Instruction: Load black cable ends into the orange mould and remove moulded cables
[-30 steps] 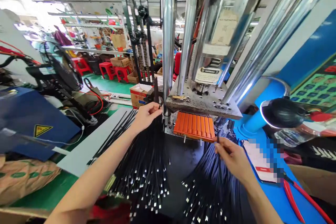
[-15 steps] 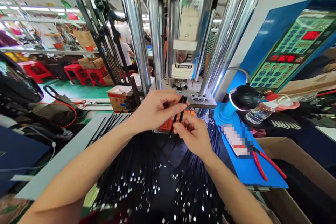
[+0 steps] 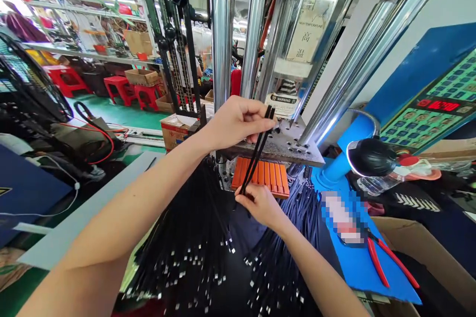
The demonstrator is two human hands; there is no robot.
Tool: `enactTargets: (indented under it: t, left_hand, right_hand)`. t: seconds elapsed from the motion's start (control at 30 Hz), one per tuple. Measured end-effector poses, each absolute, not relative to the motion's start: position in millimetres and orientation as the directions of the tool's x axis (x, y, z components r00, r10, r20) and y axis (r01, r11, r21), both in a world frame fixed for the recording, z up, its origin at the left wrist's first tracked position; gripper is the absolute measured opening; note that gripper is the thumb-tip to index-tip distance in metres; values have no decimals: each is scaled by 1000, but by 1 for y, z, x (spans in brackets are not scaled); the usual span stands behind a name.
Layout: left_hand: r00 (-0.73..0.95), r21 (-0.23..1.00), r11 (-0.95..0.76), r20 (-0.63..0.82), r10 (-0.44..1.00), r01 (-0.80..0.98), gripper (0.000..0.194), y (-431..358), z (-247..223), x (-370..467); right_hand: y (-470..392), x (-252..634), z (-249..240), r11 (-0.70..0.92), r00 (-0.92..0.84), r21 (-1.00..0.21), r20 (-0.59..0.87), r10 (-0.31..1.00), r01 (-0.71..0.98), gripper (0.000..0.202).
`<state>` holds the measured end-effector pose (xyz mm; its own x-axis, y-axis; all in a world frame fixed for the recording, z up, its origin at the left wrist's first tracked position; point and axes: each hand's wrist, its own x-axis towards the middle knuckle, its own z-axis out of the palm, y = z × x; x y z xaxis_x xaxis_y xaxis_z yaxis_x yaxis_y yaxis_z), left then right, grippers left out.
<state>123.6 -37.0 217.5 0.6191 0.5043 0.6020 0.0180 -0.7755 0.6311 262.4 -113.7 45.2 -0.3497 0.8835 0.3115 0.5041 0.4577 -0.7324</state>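
My left hand point(image 3: 241, 121) pinches the upper ends of a few black cables point(image 3: 257, 152) between thumb and fingers. Lower down, my right hand point(image 3: 263, 208) pinches the same cables, which run slanted between the two hands. Behind them is an orange grooved block point(image 3: 277, 178) beneath the metal plate point(image 3: 312, 152) of a press. Below my left forearm, a bundle of black cables point(image 3: 186, 228) with shiny metal ends is spread out, and another cable bundle point(image 3: 303, 213) fans out on the right.
Steel columns point(image 3: 222, 34) rise around the press. To the right, a blue surface point(image 3: 394, 282) bears red-handled pliers point(image 3: 390, 260) and a blurred-out flat item point(image 3: 344, 218). A black-headed lamp point(image 3: 374, 157) and a control panel point(image 3: 439, 104) stand behind. Red stools point(image 3: 117, 88) are at far left.
My hands have moved apart along the cables, the left one up and the right one down, so a longer stretch shows between them. The camera view has turned slightly left.
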Motion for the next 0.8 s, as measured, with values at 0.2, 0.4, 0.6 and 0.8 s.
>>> enactTargets:
  t: [0.2, 0.4, 0.6, 0.8]
  left_hand:
    - [701, 717, -697, 504, 505, -13, 36, -35, 219, 111]
    - [744, 662, -750, 499, 444, 4, 35, -45, 230, 113]
    - [391, 487, -865, 779, 491, 117, 36, -45, 186, 104]
    - [696, 276, -887, 550, 462, 371, 19, -40, 55, 77]
  right_hand:
    - [-125, 253, 43, 544, -466, -714, 336, 819, 441, 10]
    - [-108, 260, 47, 515, -484, -724, 282, 828, 459, 15]
    - [-47, 271, 46, 254, -94, -723, 255, 963, 642, 15]
    - [-11, 277, 41, 281, -136, -671, 260, 956, 686, 19]
